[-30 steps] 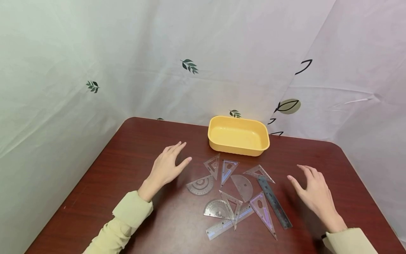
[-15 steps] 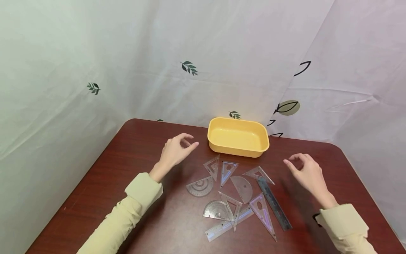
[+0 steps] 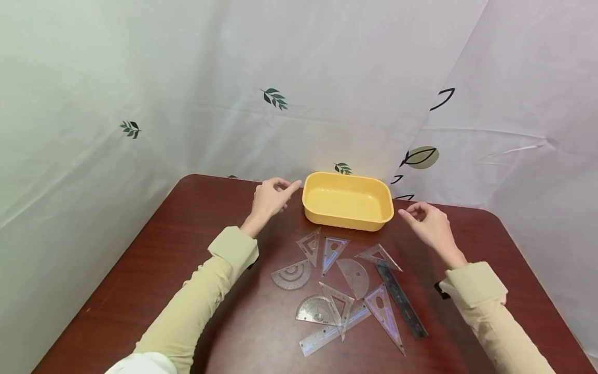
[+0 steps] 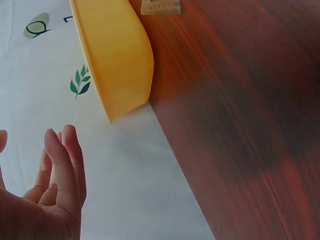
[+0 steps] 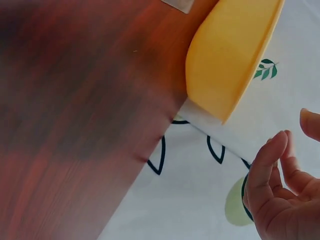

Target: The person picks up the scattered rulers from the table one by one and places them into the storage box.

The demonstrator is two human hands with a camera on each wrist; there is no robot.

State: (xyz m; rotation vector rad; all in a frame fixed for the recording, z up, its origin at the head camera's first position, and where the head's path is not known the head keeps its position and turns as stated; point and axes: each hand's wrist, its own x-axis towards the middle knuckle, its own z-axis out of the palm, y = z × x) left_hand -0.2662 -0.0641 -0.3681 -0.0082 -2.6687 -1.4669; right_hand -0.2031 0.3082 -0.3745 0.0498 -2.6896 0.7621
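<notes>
A yellow plastic tray (image 3: pixel 348 221) with rounded corners stands near the table's back edge. My left hand (image 3: pixel 271 200) hovers just left of its rim, thumb pointing at it, apart from the plastic. In the left wrist view that hand (image 4: pixel 52 200) has bent fingers and holds nothing. Off the tray's right end is my right hand (image 3: pixel 430 226), also apart from it. The right wrist view shows a gap between this hand's (image 5: pixel 285 200) thumb and fingers. In front of the tray lie clear set squares (image 3: pixel 385 317), protractors (image 3: pixel 291 275) and a dark ruler (image 3: pixel 402 298).
A clear ruler (image 3: pixel 327 335) lies partly under a set square (image 3: pixel 341 304) and near a protractor (image 3: pixel 317 310). Behind the reddish-brown table (image 3: pixel 140 291) hangs a white cloth (image 3: pixel 210 78) with leaf prints.
Both hands have moved forward and inward, from beside the set squares and rulers to the tray's two ends. Their fingers have bent more. The tray and measuring tools have stayed in place.
</notes>
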